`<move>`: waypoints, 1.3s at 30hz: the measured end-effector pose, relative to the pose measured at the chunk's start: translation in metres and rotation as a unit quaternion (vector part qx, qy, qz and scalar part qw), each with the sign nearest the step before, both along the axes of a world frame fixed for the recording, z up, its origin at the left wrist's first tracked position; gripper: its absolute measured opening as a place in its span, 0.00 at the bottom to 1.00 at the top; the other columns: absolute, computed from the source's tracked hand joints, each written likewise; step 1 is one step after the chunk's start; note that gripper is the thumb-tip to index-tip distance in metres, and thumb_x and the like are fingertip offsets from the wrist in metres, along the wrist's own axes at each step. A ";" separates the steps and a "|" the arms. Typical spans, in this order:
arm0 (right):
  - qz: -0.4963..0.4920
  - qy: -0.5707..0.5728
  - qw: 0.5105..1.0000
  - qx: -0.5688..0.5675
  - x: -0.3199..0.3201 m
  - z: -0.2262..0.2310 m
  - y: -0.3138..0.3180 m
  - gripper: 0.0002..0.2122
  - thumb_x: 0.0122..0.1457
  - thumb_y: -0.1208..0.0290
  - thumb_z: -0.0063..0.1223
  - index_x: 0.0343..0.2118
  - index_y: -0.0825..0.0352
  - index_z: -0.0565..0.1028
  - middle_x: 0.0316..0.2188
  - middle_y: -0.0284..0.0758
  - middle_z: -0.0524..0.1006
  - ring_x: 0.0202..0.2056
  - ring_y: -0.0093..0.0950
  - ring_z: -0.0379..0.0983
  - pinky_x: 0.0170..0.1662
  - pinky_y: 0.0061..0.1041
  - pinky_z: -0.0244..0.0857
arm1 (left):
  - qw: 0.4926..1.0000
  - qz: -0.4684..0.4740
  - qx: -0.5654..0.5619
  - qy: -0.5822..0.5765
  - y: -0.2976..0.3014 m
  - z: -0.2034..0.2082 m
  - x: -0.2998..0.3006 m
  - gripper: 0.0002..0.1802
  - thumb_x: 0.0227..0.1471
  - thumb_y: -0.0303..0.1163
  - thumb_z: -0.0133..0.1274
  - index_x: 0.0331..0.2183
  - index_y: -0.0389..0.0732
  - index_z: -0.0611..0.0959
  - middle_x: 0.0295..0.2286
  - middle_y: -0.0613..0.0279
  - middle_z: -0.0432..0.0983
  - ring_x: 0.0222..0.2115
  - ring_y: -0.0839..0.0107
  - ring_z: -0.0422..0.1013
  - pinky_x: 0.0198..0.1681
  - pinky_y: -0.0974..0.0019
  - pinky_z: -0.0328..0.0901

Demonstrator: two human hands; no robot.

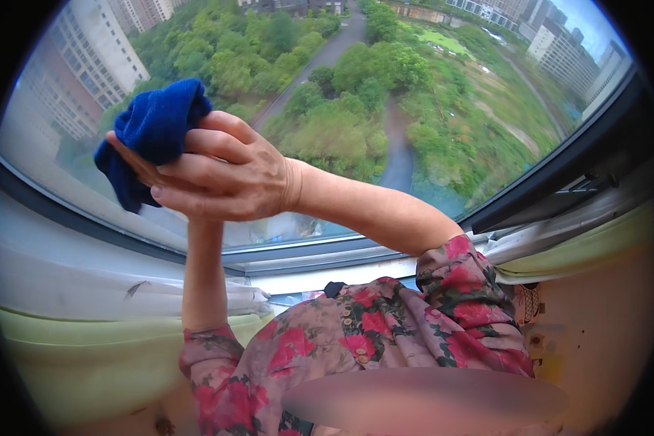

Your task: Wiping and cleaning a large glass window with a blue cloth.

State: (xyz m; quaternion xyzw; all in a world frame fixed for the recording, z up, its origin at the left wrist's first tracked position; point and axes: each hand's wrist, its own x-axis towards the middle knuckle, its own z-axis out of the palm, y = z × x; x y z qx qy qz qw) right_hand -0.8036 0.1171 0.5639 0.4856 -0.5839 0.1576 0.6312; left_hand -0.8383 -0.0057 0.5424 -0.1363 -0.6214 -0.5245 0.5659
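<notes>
A blue cloth point(160, 120), bunched and folded, is held up in front of the window glass point(327, 138) at the upper left. The fingers of my right hand point(232, 163) are bent and closed on the cloth's right side. My left hand point(133, 160) is mostly hidden behind the right one. One of its fingers stretches up and left between folds of the cloth, which hangs down on the far side of it. Both hands meet at the cloth. I cannot tell whether the cloth touches the glass.
A dark window frame point(356, 256) curves below the glass, with a dark opened sash point(559, 192) at the right. White sheer curtain point(87, 280) and pale green curtain point(102, 356) hang at the left, and more green curtain point(588, 243) at the right. Trees, roads and tall buildings lie outside.
</notes>
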 end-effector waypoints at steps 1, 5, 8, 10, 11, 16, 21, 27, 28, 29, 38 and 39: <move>0.000 -0.002 1.000 -0.031 0.007 0.003 -0.005 0.19 0.47 0.73 0.56 0.45 0.58 0.75 0.43 0.31 0.72 0.44 0.33 0.66 0.54 0.40 0.59 | 0.999 0.012 -0.036 0.019 0.001 0.003 0.010 0.33 0.57 0.46 0.50 0.60 0.47 0.60 0.53 0.49 0.62 0.52 0.53 0.64 0.60 0.54 0.57; -0.039 -0.026 0.996 -0.070 0.025 0.009 0.001 0.19 0.46 0.71 0.58 0.45 0.57 0.76 0.45 0.30 0.71 0.45 0.33 0.65 0.52 0.39 0.59 | 0.980 0.036 -0.177 0.086 0.018 0.008 0.039 0.37 0.55 0.44 0.53 0.59 0.40 0.59 0.55 0.44 0.57 0.57 0.46 0.56 0.60 0.50 0.53; -0.094 0.006 0.992 -0.088 0.024 0.015 0.027 0.17 0.44 0.67 0.60 0.41 0.57 0.78 0.47 0.30 0.71 0.46 0.33 0.66 0.51 0.39 0.60 | 0.949 0.047 -0.277 0.139 0.035 0.008 0.044 0.40 0.53 0.43 0.56 0.59 0.34 0.59 0.57 0.40 0.53 0.60 0.40 0.49 0.61 0.47 0.51; -0.124 -0.007 0.988 -0.089 0.028 0.022 0.044 0.17 0.44 0.66 0.61 0.41 0.56 0.79 0.48 0.33 0.72 0.50 0.37 0.66 0.53 0.40 0.59 | 0.936 0.059 -0.306 0.164 0.043 0.003 0.043 0.42 0.51 0.40 0.58 0.59 0.31 0.58 0.58 0.35 0.51 0.61 0.35 0.44 0.61 0.47 0.48; -0.129 -0.005 0.988 -0.089 0.028 0.022 0.049 0.17 0.44 0.66 0.61 0.41 0.56 0.79 0.48 0.33 0.72 0.50 0.37 0.66 0.53 0.40 0.59 | 0.944 0.008 -0.295 0.145 0.045 0.004 0.046 0.42 0.50 0.38 0.59 0.59 0.31 0.57 0.58 0.35 0.49 0.61 0.36 0.44 0.61 0.48 0.48; -0.177 -0.076 0.974 -0.117 0.030 0.012 0.051 0.17 0.47 0.62 0.60 0.44 0.47 0.78 0.53 0.35 0.68 0.58 0.43 0.60 0.62 0.46 0.49 | 0.934 -0.257 -0.240 0.066 0.044 -0.019 0.036 0.43 0.45 0.27 0.59 0.59 0.30 0.56 0.62 0.37 0.40 0.60 0.44 0.52 0.56 0.54 0.59; -0.287 -0.001 0.954 -0.090 0.006 -0.007 0.089 0.17 0.48 0.62 0.59 0.44 0.43 0.77 0.54 0.32 0.66 0.59 0.39 0.60 0.64 0.48 0.45 | 0.918 -0.351 -0.181 0.031 0.051 -0.024 0.025 0.33 0.44 0.19 0.54 0.55 0.31 0.67 0.55 0.40 0.60 0.52 0.59 0.66 0.34 0.72 0.70; -0.319 0.083 0.922 -0.204 0.027 0.027 0.151 0.20 0.47 0.64 0.62 0.46 0.54 0.76 0.53 0.41 0.67 0.56 0.44 0.61 0.59 0.47 0.50 | 0.910 0.024 -0.347 0.226 0.045 0.004 0.026 0.24 0.57 0.36 0.48 0.53 0.34 0.71 0.53 0.43 0.65 0.52 0.51 0.65 0.56 0.53 0.61; -0.328 0.112 0.908 -0.234 0.029 0.035 0.157 0.23 0.46 0.64 0.65 0.48 0.60 0.75 0.53 0.45 0.66 0.55 0.46 0.61 0.58 0.45 0.52 | 0.911 0.030 -0.344 0.225 0.053 0.007 0.020 0.24 0.57 0.36 0.48 0.53 0.34 0.71 0.53 0.43 0.65 0.52 0.51 0.65 0.56 0.53 0.61; -0.323 0.114 0.911 -0.231 0.028 0.037 0.150 0.23 0.46 0.64 0.65 0.48 0.60 0.75 0.53 0.45 0.66 0.55 0.46 0.61 0.58 0.45 0.52 | 0.920 0.015 -0.303 0.247 0.067 0.012 0.015 0.27 0.58 0.42 0.45 0.54 0.37 0.70 0.56 0.44 0.61 0.57 0.50 0.59 0.58 0.50 0.55; -0.406 0.091 0.893 -0.173 0.036 0.055 0.145 0.18 0.51 0.63 0.56 0.47 0.51 0.75 0.53 0.42 0.66 0.56 0.44 0.60 0.55 0.51 0.48 | 0.939 0.004 -0.281 0.197 0.084 -0.005 0.006 0.43 0.56 0.67 0.28 0.62 0.48 0.59 0.62 0.48 0.48 0.65 0.50 0.39 0.65 0.49 0.29; -0.374 0.127 0.890 -0.229 0.041 0.070 0.177 0.19 0.52 0.64 0.56 0.48 0.56 0.74 0.52 0.46 0.66 0.55 0.46 0.59 0.55 0.49 0.49 | 0.937 0.008 -0.283 0.204 0.090 -0.004 0.006 0.43 0.55 0.69 0.26 0.62 0.51 0.59 0.62 0.49 0.48 0.65 0.51 0.39 0.66 0.49 0.28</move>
